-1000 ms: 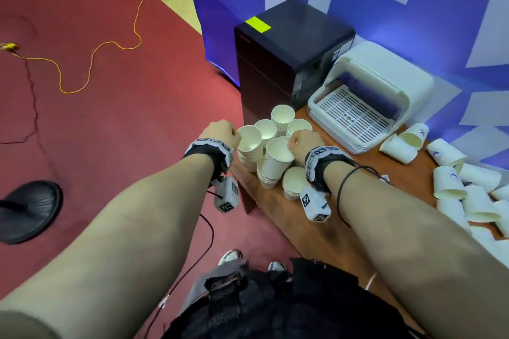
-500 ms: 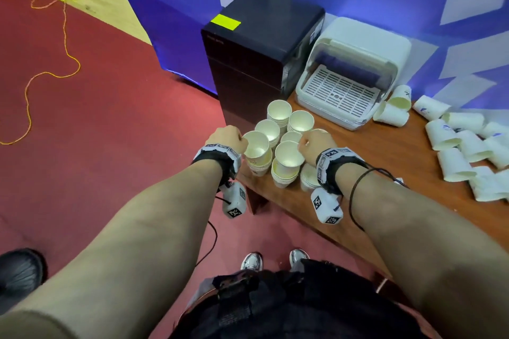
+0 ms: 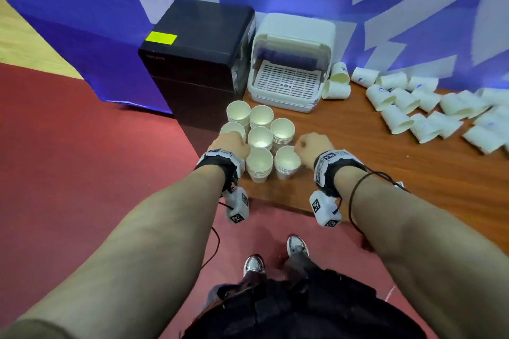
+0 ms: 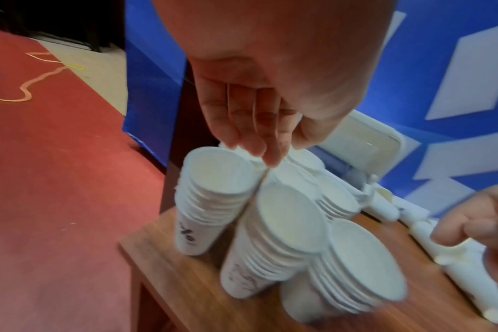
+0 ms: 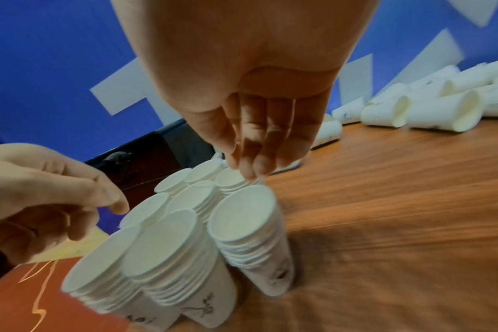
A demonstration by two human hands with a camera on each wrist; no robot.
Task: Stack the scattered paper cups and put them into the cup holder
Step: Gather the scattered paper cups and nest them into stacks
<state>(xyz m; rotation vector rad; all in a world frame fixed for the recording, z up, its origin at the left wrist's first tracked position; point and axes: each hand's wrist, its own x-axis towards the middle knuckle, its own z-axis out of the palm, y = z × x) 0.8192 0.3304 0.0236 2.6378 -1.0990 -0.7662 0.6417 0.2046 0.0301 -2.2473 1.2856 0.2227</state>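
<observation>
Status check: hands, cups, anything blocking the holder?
Both hands empty, left hand and right hand over the cup stacks. Loose cups lie on the table. Holder open, unblocked.

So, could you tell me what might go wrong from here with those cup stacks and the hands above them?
1. The stacks of paper cups stand tightly together at the table's corner; a nudge from the left hand could knock one onto the red floor.
2. The right hand hovers with loosely curled fingers; lifting one stack may drag its touching neighbour over.
3. Many loose cups lie on their sides and could roll.
</observation>
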